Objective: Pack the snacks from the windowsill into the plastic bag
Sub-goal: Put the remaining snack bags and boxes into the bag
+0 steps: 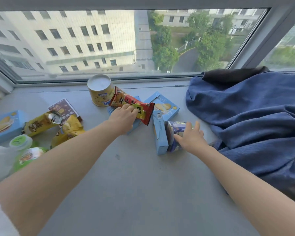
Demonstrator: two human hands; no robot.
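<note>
In the head view, the left hand (124,116) is reaching over the windowsill (126,167) and its fingers are curling over the red packet (131,106), pinching it near the middle. One end of this packet is lying against the yellow can (100,94), and it is resting partly on a flat blue box (163,104).

The right hand (192,137) is lying with its fingers spread on a purple packet (174,132). I cannot tell if the thumb is gripping it. This packet is touching a narrow blue box (160,133) that is standing on its edge.

The plastic bag (0,164) is lying at the far left, well apart from both hands, and its mouth is not showing clearly.

In my judgement three things are risking trouble:
- The glossy red packet is possibly slipping from such a small pinch during the long carry.
- Pulling it is maybe knocking the can.
- Dragging the purple packet is likely tipping the narrow box over.
</note>
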